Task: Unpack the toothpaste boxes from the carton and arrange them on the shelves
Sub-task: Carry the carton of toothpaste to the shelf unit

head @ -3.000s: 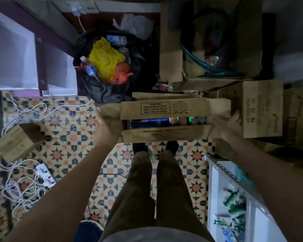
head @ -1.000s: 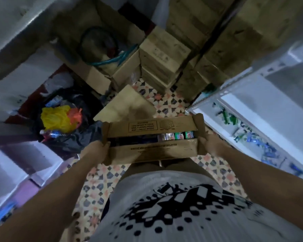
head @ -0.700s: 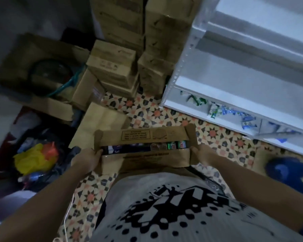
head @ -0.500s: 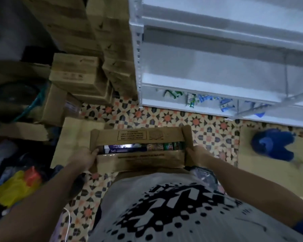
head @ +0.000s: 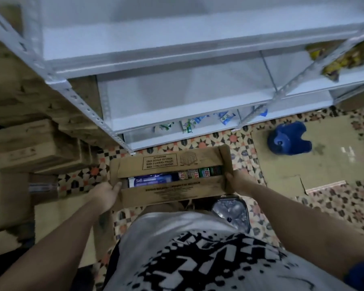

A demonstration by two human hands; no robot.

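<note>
Now that you have turned from the rubbish bag to face the white shelves [head: 177, 66], the carton [head: 170, 177] hangs just near of them, so unpacking can begin. Your left hand [head: 104, 195] and right hand [head: 237, 181] grip its two ends, fingers curled round the cardboard. Toothpaste boxes [head: 153, 180] show only through the flap gap; the count is hidden.

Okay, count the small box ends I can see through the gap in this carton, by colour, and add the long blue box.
Red box ends: 2
Green box ends: 2
Long blue toothpaste box: 1
Total: 5
</note>
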